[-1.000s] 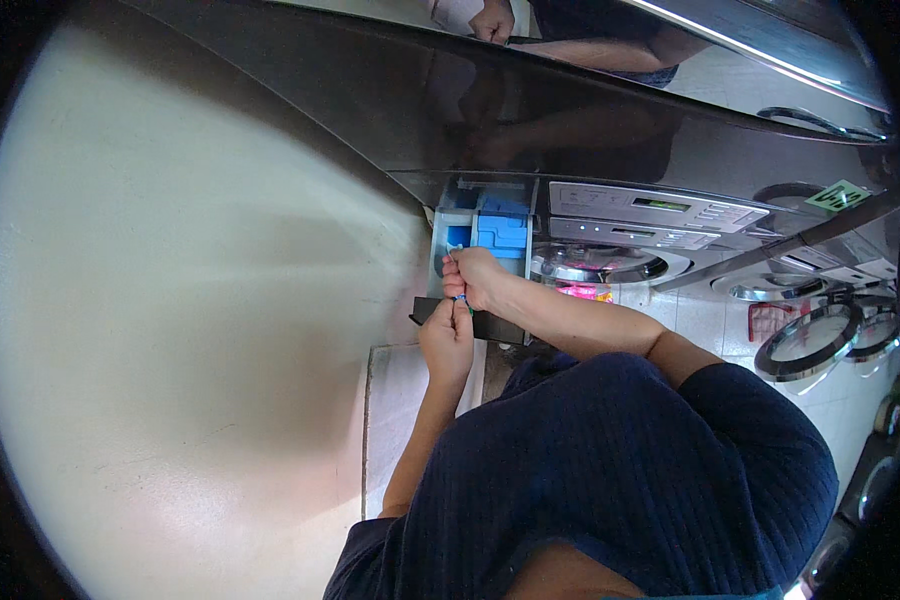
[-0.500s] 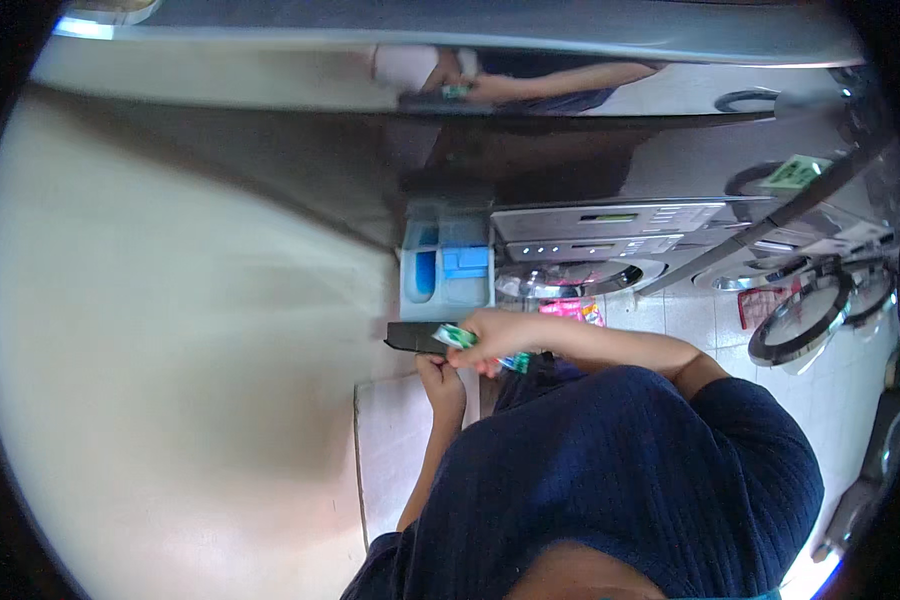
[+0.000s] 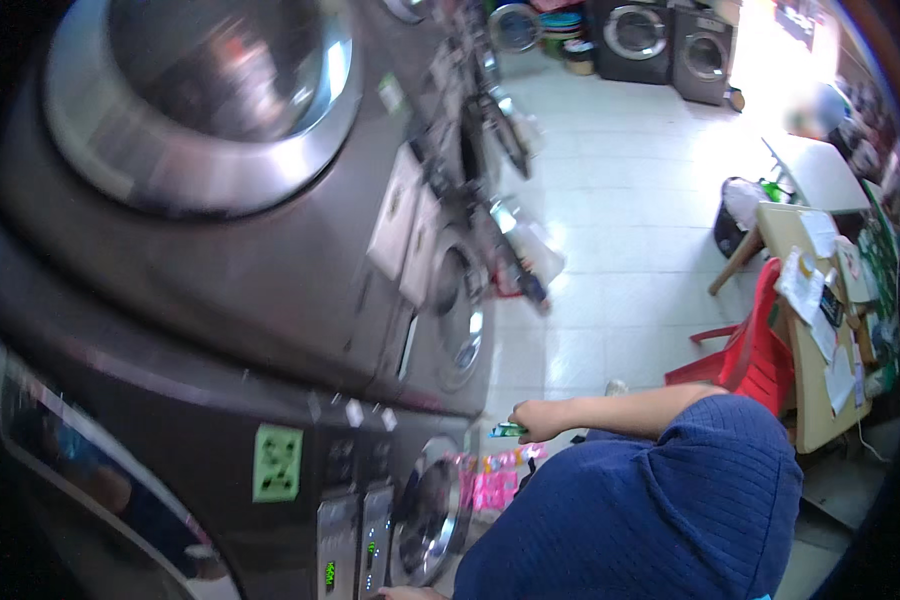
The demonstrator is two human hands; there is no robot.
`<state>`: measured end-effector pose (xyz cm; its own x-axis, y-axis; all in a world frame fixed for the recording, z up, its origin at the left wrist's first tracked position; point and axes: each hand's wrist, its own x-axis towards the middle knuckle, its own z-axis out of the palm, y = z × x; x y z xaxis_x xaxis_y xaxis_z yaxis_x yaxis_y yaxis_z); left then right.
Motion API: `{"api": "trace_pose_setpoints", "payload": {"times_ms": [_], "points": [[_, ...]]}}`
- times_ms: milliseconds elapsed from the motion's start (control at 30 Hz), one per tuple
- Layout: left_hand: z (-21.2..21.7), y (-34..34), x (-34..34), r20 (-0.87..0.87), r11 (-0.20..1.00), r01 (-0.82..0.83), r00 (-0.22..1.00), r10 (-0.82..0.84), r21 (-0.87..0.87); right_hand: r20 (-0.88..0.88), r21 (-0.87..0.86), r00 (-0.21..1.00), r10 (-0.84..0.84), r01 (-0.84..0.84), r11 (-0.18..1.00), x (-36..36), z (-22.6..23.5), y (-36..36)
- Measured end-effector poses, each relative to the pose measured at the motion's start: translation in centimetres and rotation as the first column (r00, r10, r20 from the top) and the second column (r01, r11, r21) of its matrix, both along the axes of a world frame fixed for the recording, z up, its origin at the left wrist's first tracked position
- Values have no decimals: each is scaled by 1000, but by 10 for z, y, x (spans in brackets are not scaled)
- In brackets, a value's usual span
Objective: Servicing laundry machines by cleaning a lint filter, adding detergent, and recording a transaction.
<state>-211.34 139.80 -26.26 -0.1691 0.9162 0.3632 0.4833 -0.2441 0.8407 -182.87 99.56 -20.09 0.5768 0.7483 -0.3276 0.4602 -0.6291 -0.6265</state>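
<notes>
My right hand (image 3: 536, 419) reaches out from my dark blue shirt (image 3: 650, 510) and is closed on a small green packet (image 3: 507, 431). It hovers in front of a grey front-loading washing machine (image 3: 440, 505). Only a sliver of my left hand (image 3: 410, 592) shows at the bottom edge, next to the machine's lit control panel (image 3: 355, 545); its fingers are hidden. Pink and yellow packets (image 3: 495, 480) lie just below my right hand.
Stacked grey machines with round doors (image 3: 215, 100) fill the left side. A white tiled floor (image 3: 620, 200) runs to more machines (image 3: 660, 40) at the far end. On the right stand a red plastic chair (image 3: 745, 350), a wooden table (image 3: 805, 415) with papers and a dark laundry basket (image 3: 740, 215).
The view has swung away from the open detergent drawer to the row of machines and the floor. My hands have separated; the right one now holds the green packet away from the drawer.
</notes>
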Motion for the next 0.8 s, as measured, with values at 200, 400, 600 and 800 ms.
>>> {"api": "trace_pose_setpoints", "payload": {"times_ms": [200, 400, 600, 800], "points": [[-100, -197, 230, -196, 68, 656, -124, -973, -752, -166, 56, 921, -352, 366, 929, 49, -4, -187], [-15, -455, 395, 196, -121, 908, -44, -980, -401, -139, 18, 898, -418, 424, 905, 134, 7, -349], [-1, -543, 573, -8, -104, 962, -110, -994, -253, -23, -185, 725, -689, 674, 715, 256, -59, -518], [-39, -661, 802, 96, -173, 975, -161, -982, -136, -113, -447, 198, -974, 865, 228, 336, -180, -714]]}}
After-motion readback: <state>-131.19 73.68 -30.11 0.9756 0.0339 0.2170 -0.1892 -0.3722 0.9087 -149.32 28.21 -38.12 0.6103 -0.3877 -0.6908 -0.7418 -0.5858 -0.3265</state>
